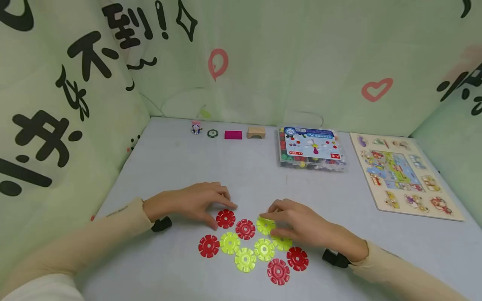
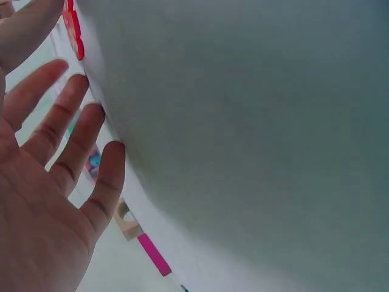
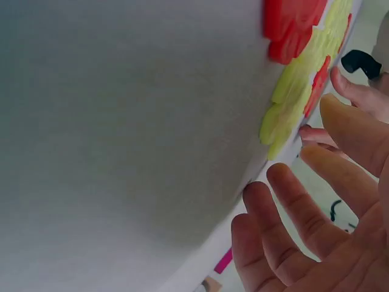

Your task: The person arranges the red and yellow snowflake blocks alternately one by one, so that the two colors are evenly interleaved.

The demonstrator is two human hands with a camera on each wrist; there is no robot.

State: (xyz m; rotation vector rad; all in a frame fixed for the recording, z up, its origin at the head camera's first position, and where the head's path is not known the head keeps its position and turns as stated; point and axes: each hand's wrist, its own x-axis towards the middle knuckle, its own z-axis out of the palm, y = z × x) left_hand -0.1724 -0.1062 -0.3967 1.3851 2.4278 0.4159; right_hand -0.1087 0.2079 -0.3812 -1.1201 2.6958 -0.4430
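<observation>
Left hand point(image 1: 199, 200): at far-left edge of discs point(image 1: 257, 250), fingers spread. Right hand point(image 1: 303, 222): above discs' far-right edge, fingers spread.

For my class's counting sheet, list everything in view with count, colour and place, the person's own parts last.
Red discs: five, red, table's near middle
Lime discs: five, yellow-green, among the red
Figurine: one, pink-topped, back row's left end
Round token: one, dark green and white, beside figurine
Block: one, magenta, right of token
Arch: one, tan, right of block
Box: one, clear, blue-and-white label, back right
Puzzle board: one, tan, multicoloured pictures, far right
Table: one, pale grey, underneath
Walls: three, pale green, left, back, right
Wrist pieces: two, black, at wrists
Sleeves: two, beige, on forearms
Left grip: one, bare hand, left of discs
Right grip: one, bare hand, over lime discs
</observation>
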